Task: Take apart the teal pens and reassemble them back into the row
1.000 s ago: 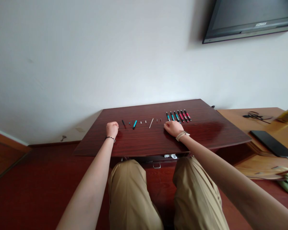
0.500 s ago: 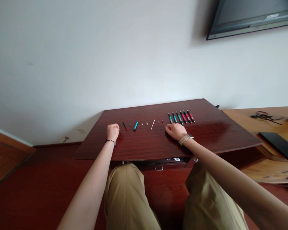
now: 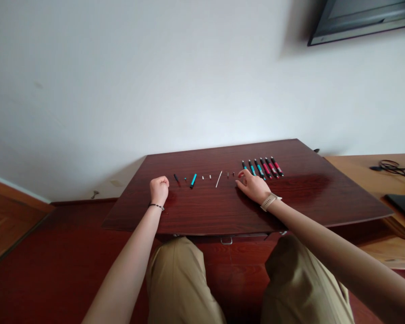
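Teal, the pen barrel (image 3: 193, 180) lies on the table (image 3: 202, 218), long axis slanting away rightward with its black end towards us, between our left hand (image 3: 159, 190), clenched in a fist, and our right hand (image 3: 253, 186), its grip loosely parted near the pens (image 3: 266, 168).

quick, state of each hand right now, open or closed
Left hand: closed in a fist; whether it holds anything cannot be told.
Right hand: partly open, fingers loosely bent, nothing seen held.
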The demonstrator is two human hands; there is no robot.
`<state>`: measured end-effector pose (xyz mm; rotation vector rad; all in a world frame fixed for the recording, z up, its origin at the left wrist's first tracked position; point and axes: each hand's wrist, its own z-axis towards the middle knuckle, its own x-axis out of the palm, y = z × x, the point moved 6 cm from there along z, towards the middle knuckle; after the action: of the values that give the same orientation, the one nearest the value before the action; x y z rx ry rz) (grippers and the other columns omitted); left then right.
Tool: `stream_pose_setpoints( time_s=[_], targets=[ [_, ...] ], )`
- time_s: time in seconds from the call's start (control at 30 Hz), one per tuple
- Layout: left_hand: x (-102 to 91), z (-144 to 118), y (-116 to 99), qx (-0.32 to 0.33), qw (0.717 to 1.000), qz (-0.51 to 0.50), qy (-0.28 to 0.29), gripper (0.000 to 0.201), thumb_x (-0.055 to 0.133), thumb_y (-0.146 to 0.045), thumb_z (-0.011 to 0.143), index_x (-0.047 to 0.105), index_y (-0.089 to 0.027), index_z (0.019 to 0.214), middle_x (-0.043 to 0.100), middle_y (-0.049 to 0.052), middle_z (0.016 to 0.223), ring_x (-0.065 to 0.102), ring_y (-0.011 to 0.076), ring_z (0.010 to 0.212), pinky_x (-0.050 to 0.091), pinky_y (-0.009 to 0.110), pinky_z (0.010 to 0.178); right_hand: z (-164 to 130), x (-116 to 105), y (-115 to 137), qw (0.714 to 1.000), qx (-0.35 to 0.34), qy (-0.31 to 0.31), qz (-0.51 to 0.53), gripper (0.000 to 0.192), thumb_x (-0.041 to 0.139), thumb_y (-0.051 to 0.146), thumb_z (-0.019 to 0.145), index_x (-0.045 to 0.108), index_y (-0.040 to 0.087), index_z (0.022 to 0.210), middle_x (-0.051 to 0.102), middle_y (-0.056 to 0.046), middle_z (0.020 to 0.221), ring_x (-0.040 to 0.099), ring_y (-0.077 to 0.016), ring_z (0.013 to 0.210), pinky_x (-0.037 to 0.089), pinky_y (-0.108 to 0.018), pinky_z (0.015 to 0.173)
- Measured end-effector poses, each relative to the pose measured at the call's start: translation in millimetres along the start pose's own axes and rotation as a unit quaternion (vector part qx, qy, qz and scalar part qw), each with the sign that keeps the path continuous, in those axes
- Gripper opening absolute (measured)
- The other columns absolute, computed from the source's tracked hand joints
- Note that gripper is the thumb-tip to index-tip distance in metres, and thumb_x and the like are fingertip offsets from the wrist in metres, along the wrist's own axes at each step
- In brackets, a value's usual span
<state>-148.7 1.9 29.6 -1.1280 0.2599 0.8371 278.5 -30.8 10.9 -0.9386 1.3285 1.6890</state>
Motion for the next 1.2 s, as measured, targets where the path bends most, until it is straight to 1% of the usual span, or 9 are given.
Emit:
stream_pose_setpoints(
  time_s=[0.07, 0.17, 0.3, 0.4, 0.57, 0.7, 0.83, 1.07, 1.2],
  targets=[
    [-1.5, -3.3, -5.3, 0.016, 1.000, 0.012, 0.002, 0.008, 0.042, -0.021, 0.059, 0.045, -0.022, 0.052, 0.048, 0.003, 0.056, 0.048, 0.0180, 0.061, 0.034, 0.032, 0.063, 5.7, -0.9, 5.0, 1.000, -0.020, 0.003, 0.003, 0.037, 0.056, 0.039, 0.105, 0.054, 0.022, 0.138, 0.075, -0.002, 0.081, 0.071, -0.0233, 0.075, 0.033, -0.029, 0.065],
    [-0.6, -6.6, -8.0, 0.031, 0.999, 0.001, 0.024, 0.009, 0.041, -0.021, 0.059, 0.045, -0.022, 0.050, 0.047, 0.003, 0.054, 0.047, 0.0175, 0.059, 0.033, 0.032, 0.062, 15.6, -1.1, 16.3, 0.999, -0.051, 0.009, -0.011, 0.045, 0.053, 0.037, 0.106, 0.048, 0.022, 0.149, 0.078, -0.004, 0.090, 0.073, -0.0243, 0.079, 0.035, -0.030, 0.065],
    [0.2, -7.1, -0.9, -0.015, 0.998, -0.032, 0.046, 0.008, 0.040, -0.022, 0.055, 0.045, -0.022, 0.048, 0.046, 0.002, 0.052, 0.044, 0.0172, 0.056, 0.030, 0.032, 0.059, 25.3, 3.1, 26.0, 0.997, -0.071, 0.017, -0.019, 0.056, 0.049, 0.037, 0.108, 0.039, 0.021, 0.160, 0.080, -0.006, 0.096, 0.076, -0.0258, 0.081, 0.038, -0.030, 0.064],
    [0.7, -7.9, 1.3, -0.041, 0.996, -0.039, 0.071, 0.008, 0.040, -0.024, 0.054, 0.045, -0.022, 0.048, 0.046, 0.002, 0.052, 0.043, 0.0175, 0.055, 0.029, 0.032, 0.059, 26.5, 9.2, 23.4, 0.998, -0.067, 0.022, 0.002, 0.066, 0.047, 0.038, 0.107, 0.027, 0.020, 0.167, 0.079, -0.004, 0.088, 0.076, -0.0262, 0.078, 0.041, -0.030, 0.064],
    [-2.4, -13.0, 3.7, -0.073, 0.993, -0.011, 0.095, 0.007, 0.042, -0.026, 0.055, 0.041, -0.024, 0.048, 0.042, 0.003, 0.053, 0.041, 0.0197, 0.056, 0.029, 0.034, 0.059, 23.0, 15.6, 17.1, 0.998, -0.044, 0.016, 0.048, 0.074, 0.047, 0.038, 0.106, 0.018, 0.018, 0.171, 0.080, -0.006, 0.095, 0.077, -0.0267, 0.076, 0.047, -0.032, 0.064],
    [-7.2, -17.8, 7.0, -0.084, 0.992, -0.011, 0.092, 0.008, 0.043, -0.025, 0.056, 0.039, -0.024, 0.049, 0.041, 0.003, 0.054, 0.039, 0.0204, 0.057, 0.027, 0.035, 0.059, 21.0, 17.9, 18.0, 0.998, -0.012, 0.032, 0.046, 0.074, 0.046, 0.038, 0.106, 0.017, 0.021, 0.172, 0.081, -0.007, 0.095, 0.078, -0.0280, 0.075, 0.051, -0.033, 0.064],
    [-8.6, -18.8, 11.8, -0.092, 0.992, -0.018, 0.082, 0.008, 0.044, -0.026, 0.056, 0.040, -0.025, 0.049, 0.042, 0.003, 0.054, 0.039, 0.0211, 0.057, 0.028, 0.036, 0.059, 21.1, 18.0, 18.5, 0.999, -0.014, 0.029, 0.044, 0.072, 0.045, 0.038, 0.107, 0.018, 0.021, 0.172, 0.082, -0.008, 0.100, 0.079, -0.0280, 0.077, 0.053, -0.034, 0.066],
    [-3.0, -11.8, 5.1, -0.049, 0.995, -0.015, 0.081, 0.007, 0.041, -0.025, 0.055, 0.043, -0.023, 0.049, 0.043, 0.002, 0.053, 0.042, 0.0191, 0.057, 0.028, 0.033, 0.059, 26.3, 18.4, 15.3, 0.999, -0.025, 0.018, 0.011, 0.061, 0.048, 0.033, 0.107, 0.034, 0.016, 0.165, 0.081, -0.009, 0.097, 0.080, -0.0277, 0.085, 0.052, -0.032, 0.072],
    [-3.7, -8.3, 1.2, -0.037, 0.998, -0.025, 0.052, 0.009, 0.040, -0.024, 0.056, 0.045, -0.022, 0.048, 0.044, 0.001, 0.052, 0.043, 0.0173, 0.057, 0.029, 0.030, 0.059, 28.7, 15.5, 19.2, 1.000, -0.015, 0.012, -0.024, 0.054, 0.045, 0.032, 0.110, 0.040, 0.016, 0.161, 0.082, -0.012, 0.102, 0.080, -0.0289, 0.090, 0.053, -0.033, 0.076]
  ],
)
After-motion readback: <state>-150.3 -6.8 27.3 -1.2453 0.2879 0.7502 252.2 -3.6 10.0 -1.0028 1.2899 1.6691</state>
